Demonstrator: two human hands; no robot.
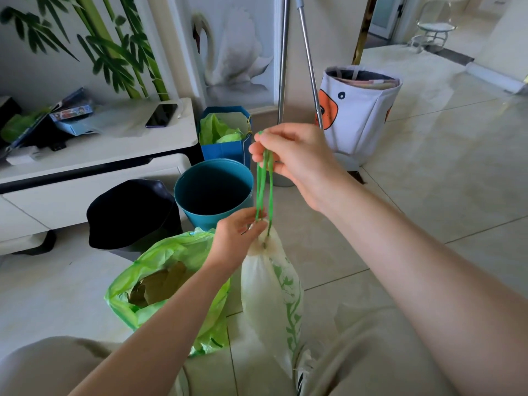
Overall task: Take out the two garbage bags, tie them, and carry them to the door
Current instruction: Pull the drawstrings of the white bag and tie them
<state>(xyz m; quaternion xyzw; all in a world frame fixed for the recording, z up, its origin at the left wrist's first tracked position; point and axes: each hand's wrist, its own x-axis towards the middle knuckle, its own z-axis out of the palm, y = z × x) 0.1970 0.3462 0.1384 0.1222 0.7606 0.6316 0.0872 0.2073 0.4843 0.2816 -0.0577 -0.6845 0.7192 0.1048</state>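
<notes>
A white garbage bag (268, 284) with a green leaf print hangs in front of me, its mouth gathered tight. My right hand (294, 158) pinches the top of its green drawstring (264, 190) and holds it stretched upward. My left hand (238, 238) grips the bag's cinched neck where the string comes out. A green garbage bag (160, 281) stands on the floor to the left, mouth wide open, with brown paper scraps inside. The teal bin (214, 192) behind them has no liner. The black bin (131, 215) stands to its left.
A white low cabinet (94, 155) with a phone and boxes runs along the left. A blue paper bag (225, 135) with green plastic, two metal poles (308, 61) and a white fabric basket (360, 110) stand behind the bins. Tiled floor stretches to the right.
</notes>
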